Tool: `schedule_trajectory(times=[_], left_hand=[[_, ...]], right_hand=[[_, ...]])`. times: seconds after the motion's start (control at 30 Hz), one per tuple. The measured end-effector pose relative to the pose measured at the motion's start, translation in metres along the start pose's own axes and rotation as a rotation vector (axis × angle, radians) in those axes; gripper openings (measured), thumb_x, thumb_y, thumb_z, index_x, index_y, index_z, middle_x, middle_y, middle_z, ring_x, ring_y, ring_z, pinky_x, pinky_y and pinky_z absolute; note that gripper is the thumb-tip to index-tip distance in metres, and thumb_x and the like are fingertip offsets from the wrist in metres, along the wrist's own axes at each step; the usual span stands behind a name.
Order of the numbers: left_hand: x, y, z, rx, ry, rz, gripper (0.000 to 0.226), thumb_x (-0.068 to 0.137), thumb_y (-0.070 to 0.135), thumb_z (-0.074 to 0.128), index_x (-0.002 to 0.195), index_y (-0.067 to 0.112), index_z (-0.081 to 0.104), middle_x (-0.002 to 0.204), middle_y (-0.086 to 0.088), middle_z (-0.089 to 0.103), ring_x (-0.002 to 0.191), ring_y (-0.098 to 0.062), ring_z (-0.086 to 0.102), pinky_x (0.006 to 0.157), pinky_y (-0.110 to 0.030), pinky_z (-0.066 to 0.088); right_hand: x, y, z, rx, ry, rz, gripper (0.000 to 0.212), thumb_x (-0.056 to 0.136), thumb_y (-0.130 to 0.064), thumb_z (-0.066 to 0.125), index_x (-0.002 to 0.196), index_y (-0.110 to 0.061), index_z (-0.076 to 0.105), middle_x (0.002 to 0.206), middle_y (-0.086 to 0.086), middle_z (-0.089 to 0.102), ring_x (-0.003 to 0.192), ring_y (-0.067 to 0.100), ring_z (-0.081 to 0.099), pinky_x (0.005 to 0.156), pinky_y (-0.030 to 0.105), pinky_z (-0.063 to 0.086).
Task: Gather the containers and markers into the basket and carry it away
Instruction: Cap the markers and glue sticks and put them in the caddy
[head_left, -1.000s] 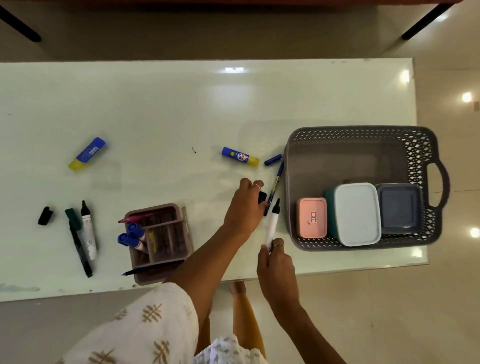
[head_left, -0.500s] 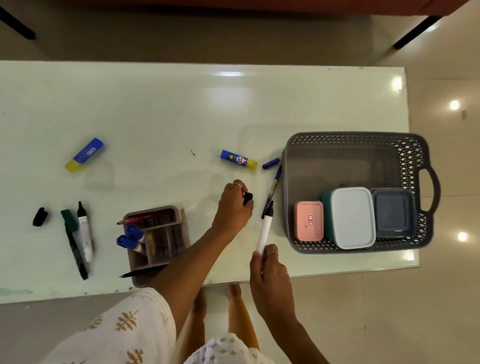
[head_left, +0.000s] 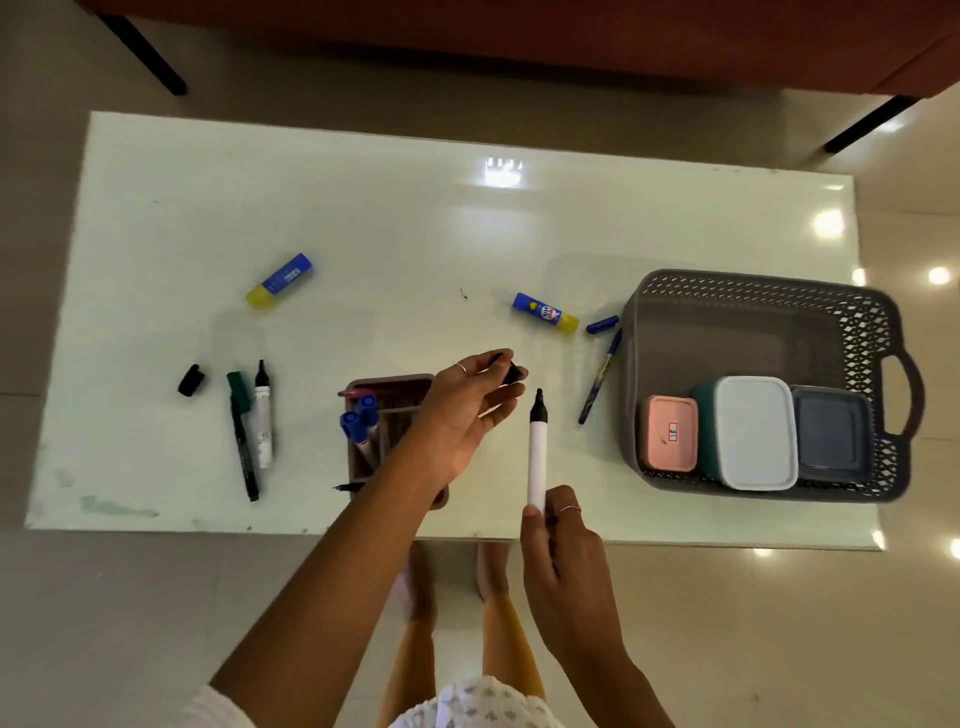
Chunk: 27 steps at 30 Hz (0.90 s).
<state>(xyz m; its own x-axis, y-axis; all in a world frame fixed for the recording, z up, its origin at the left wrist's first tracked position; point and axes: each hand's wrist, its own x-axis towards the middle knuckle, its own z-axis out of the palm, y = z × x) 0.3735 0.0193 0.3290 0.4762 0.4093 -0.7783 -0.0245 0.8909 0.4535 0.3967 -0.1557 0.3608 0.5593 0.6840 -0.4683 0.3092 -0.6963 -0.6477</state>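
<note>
My right hand (head_left: 561, 551) grips the lower end of an uncapped white marker (head_left: 537, 457), black tip pointing away from me. My left hand (head_left: 467, 410) pinches a black cap (head_left: 511, 371) just up and left of that tip. The grey basket (head_left: 769, 296) at the table's right holds a pink container (head_left: 670, 434), a white-lidded teal container (head_left: 753, 434) and a dark grey container (head_left: 831, 431). A blue pen (head_left: 600, 379) and its blue cap (head_left: 602, 324) lie beside the basket's left wall. A mauve organiser (head_left: 387, 387) with blue-capped markers (head_left: 358, 418) sits partly under my left arm.
Two blue-and-yellow glue sticks (head_left: 545, 313) (head_left: 279, 280) lie mid-table. At the left are a loose black cap (head_left: 190, 380), a green marker (head_left: 241, 431) and an uncapped white marker (head_left: 263, 415). The pale table's near edge (head_left: 208, 527) runs just before my feet.
My left hand lifted the black cap off the table and turned palm-up. My right hand drew the white marker back a little toward me.
</note>
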Motion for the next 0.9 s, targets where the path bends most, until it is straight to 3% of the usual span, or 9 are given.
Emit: schedule_trajectory(times=[0.13,0.37,0.53,0.7,0.8,0.9], left_hand=[[-0.026,0.010,-0.013,-0.119,-0.056,0.038,0.014,0.093,0.007,0.052,0.097,0.010,0.065,0.077,-0.003,0.073,0.070,-0.014,0.071,0.069,-0.026,0.060],[-0.052,0.014,-0.037,-0.170,-0.067,0.090,0.017,0.095,0.007,0.048,0.103,0.006,0.064,0.080,-0.008,0.071,0.074,-0.018,0.069,0.067,-0.026,0.058],[-0.068,0.010,-0.052,-0.084,-0.053,0.130,0.019,0.095,0.006,0.048,0.103,0.007,0.065,0.080,-0.007,0.070,0.077,-0.018,0.069,0.072,-0.028,0.057],[-0.078,0.007,-0.059,0.008,0.067,0.175,0.019,0.097,0.012,0.047,0.103,0.010,0.065,0.085,-0.009,0.069,0.077,-0.019,0.068,0.077,-0.033,0.056],[-0.086,0.004,-0.060,-0.029,0.175,0.226,0.018,0.097,0.015,0.048,0.099,0.010,0.065,0.079,-0.008,0.069,0.070,-0.018,0.069,0.066,-0.028,0.059],[-0.101,-0.007,-0.061,-0.073,0.278,0.270,0.017,0.095,0.017,0.052,0.090,0.015,0.068,0.066,-0.003,0.071,0.062,-0.015,0.070,0.055,-0.024,0.057]], right_hand=[[-0.007,-0.015,0.011,-0.068,-0.042,-0.079,0.009,0.096,-0.034,0.041,0.091,-0.029,0.037,0.060,-0.014,0.050,0.048,0.009,0.053,0.048,0.013,0.046],[-0.017,-0.032,0.028,-0.128,-0.057,-0.169,0.007,0.096,-0.035,0.040,0.093,-0.029,0.037,0.064,-0.010,0.052,0.052,0.015,0.056,0.054,0.033,0.055],[-0.022,-0.037,0.031,-0.153,-0.050,-0.230,0.010,0.097,-0.034,0.038,0.090,-0.027,0.037,0.059,-0.009,0.046,0.047,0.013,0.050,0.048,0.031,0.050],[-0.023,-0.048,0.035,-0.163,0.006,-0.228,0.039,0.085,-0.059,0.018,0.087,-0.026,0.039,0.061,-0.006,0.051,0.049,0.016,0.054,0.047,0.035,0.051],[-0.024,-0.051,0.040,-0.217,0.033,-0.252,0.045,0.085,-0.061,0.014,0.088,-0.026,0.042,0.061,-0.007,0.051,0.049,0.014,0.055,0.047,0.033,0.052],[-0.036,-0.054,0.051,-0.281,0.020,-0.290,0.063,0.091,-0.060,0.007,0.099,-0.018,0.053,0.061,-0.007,0.051,0.048,0.014,0.057,0.050,0.032,0.053]])
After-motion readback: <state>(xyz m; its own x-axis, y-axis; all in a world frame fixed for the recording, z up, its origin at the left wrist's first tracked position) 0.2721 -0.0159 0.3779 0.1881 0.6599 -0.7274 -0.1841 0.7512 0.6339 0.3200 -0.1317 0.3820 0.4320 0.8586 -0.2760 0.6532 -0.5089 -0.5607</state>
